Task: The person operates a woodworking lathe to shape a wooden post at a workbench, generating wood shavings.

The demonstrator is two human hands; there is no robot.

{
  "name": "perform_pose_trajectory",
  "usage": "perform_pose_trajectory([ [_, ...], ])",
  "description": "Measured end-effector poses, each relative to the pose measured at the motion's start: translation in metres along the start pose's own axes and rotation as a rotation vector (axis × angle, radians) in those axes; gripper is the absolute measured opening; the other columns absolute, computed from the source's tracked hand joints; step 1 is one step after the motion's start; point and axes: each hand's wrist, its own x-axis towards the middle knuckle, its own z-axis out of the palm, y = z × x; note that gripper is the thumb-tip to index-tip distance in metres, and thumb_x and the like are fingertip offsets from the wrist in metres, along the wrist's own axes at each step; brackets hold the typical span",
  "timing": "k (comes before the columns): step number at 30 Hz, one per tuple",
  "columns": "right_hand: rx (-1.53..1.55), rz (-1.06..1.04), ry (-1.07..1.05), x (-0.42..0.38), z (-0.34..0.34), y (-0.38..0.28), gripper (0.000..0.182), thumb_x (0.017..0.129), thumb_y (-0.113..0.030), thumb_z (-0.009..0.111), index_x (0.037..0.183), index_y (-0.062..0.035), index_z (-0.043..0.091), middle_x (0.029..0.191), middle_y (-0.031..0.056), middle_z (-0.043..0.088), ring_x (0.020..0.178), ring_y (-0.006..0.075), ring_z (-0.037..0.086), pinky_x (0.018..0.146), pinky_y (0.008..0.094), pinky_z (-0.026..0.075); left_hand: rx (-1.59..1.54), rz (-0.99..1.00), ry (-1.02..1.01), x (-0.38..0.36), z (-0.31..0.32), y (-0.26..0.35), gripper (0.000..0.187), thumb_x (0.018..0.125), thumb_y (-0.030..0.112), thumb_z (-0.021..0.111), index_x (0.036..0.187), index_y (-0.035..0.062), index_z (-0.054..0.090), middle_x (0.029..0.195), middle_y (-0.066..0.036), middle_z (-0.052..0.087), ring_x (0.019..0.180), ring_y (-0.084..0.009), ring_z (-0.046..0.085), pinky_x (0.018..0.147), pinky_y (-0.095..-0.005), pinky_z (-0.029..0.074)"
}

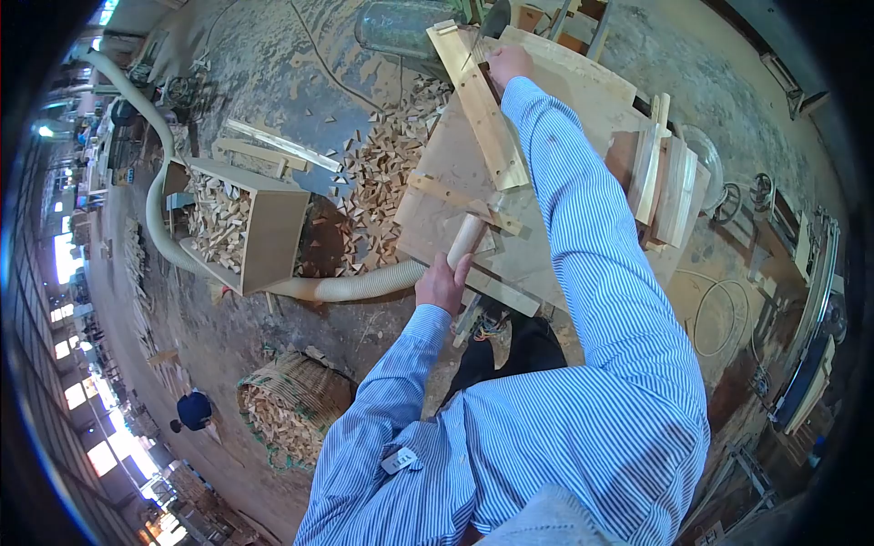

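So the right hand (508, 62) is stretched way out, its grip closed around the far end of one long wooden slat (480, 105) lying flat on the plywood worktop (583, 100). The slat's long axis runs from that grip back toward the body, slightly angled toward the left hand. The left hand (442, 282) sits at the near edge of the worktop, its grip wrapped around a short light dowel (466, 238) pointing up and away from it. Just beside that hand runs one pale dust hose (355, 287). Beyond it, a heap of small wood offcuts (387, 173), one wooden box (250, 227) full of them, one woven basket (291, 400).
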Motion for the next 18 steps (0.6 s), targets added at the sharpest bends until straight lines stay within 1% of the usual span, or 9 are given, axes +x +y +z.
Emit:
perform_pose_trajectory([
  [4,-0.132,-0.134,0.124,0.005,-0.003,0.005,0.033,0.092,-0.037,0.068,0.081,-0.0083,0.079,0.07,0.0064,0.075,0.064,0.0212,0.072,0.072,0.0352,0.057,-0.005,0.032,0.034,0.004,0.003,0.003,0.061,0.102,0.06,0.048,0.1,0.0003,0.054,0.087,-0.028,0.069,0.083,-0.0479,0.068,0.074,-0.057,0.052],
  [6,-0.025,-0.071,-0.005,0.003,-0.009,0.013,0.035,0.091,-0.037,0.067,0.08,-0.0069,0.079,0.071,0.009,0.074,0.066,0.0236,0.072,0.075,0.0366,0.057,-0.018,0.038,0.047,0.006,0.004,0.003,0.061,0.102,0.061,0.048,0.1,-0.0003,0.055,0.085,-0.029,0.068,0.082,-0.049,0.067,0.073,-0.0574,0.051],
  [7,-0.029,-0.075,-0.007,0.0,-0.013,0.019,0.035,0.091,-0.037,0.067,0.08,-0.0069,0.079,0.071,0.009,0.074,0.066,0.0236,0.072,0.075,0.0366,0.057,-0.031,0.045,0.06,0.006,0.005,0.004,0.062,0.102,0.061,0.048,0.101,-0.0008,0.055,0.083,-0.03,0.067,0.082,-0.05,0.066,0.072,-0.0577,0.051],
  [10,-0.138,-0.188,-0.135,-0.025,-0.039,0.026,0.035,0.09,-0.038,0.067,0.081,-0.006,0.079,0.071,0.0105,0.074,0.066,0.0244,0.072,0.076,0.0388,0.057,0.007,0.037,0.036,0.003,0.001,0.004,0.06,0.102,0.06,0.049,0.102,0.0005,0.054,0.088,-0.029,0.069,0.084,-0.0487,0.068,0.074,-0.0573,0.053],
  [12,0.072,-0.012,-0.242,-0.05,-0.059,0.024,0.039,0.088,-0.043,0.07,0.087,-0.0046,0.079,0.076,0.0133,0.075,0.074,0.0267,0.073,0.079,0.0424,0.057,0.0,0.045,0.053,0.0,0.002,-0.001,0.06,0.102,0.06,0.049,0.103,0.0005,0.055,0.088,-0.028,0.069,0.085,-0.0487,0.068,0.075,-0.0572,0.053],
  [13,0.068,-0.02,-0.248,-0.058,-0.063,0.019,0.039,0.088,-0.043,0.07,0.087,-0.0046,0.079,0.076,0.0133,0.075,0.074,0.0267,0.073,0.079,0.0424,0.057,0.002,0.056,0.065,-0.002,0.003,-0.003,0.06,0.102,0.06,0.049,0.104,0.0004,0.055,0.088,-0.028,0.07,0.085,-0.0487,0.068,0.075,-0.057,0.053],
  [15,0.052,0.034,-0.125,-0.069,-0.061,0.008,0.043,0.085,-0.044,0.075,0.094,-0.0022,0.077,0.101,0.0203,0.075,0.096,0.0385,0.071,0.088,0.0492,0.055,-0.013,0.046,0.053,-0.007,0.004,-0.006,0.06,0.102,0.06,0.049,0.106,0.0007,0.056,0.089,-0.028,0.07,0.086,-0.0485,0.068,0.076,-0.0572,0.053],
  [16,0.055,0.016,-0.138,-0.074,-0.057,0.005,0.043,0.085,-0.044,0.075,0.094,-0.0022,0.077,0.101,0.0203,0.075,0.096,0.0385,0.071,0.088,0.0492,0.055,-0.023,0.039,0.043,-0.009,0.002,-0.009,0.06,0.101,0.061,0.05,0.108,0.001,0.057,0.09,-0.028,0.07,0.087,-0.0484,0.068,0.077,-0.0573,0.053],
  [18,-0.155,-0.088,-0.093,-0.081,-0.045,-0.007,0.048,0.083,-0.047,0.076,0.099,-0.0023,0.077,0.096,0.0215,0.075,0.091,0.0383,0.072,0.083,0.0481,0.056,-0.068,0.01,0.058,-0.012,0.005,-0.012,0.063,0.1,0.063,0.051,0.108,0.0008,0.059,0.089,-0.029,0.07,0.087,-0.0487,0.068,0.076,-0.0569,0.053],
])
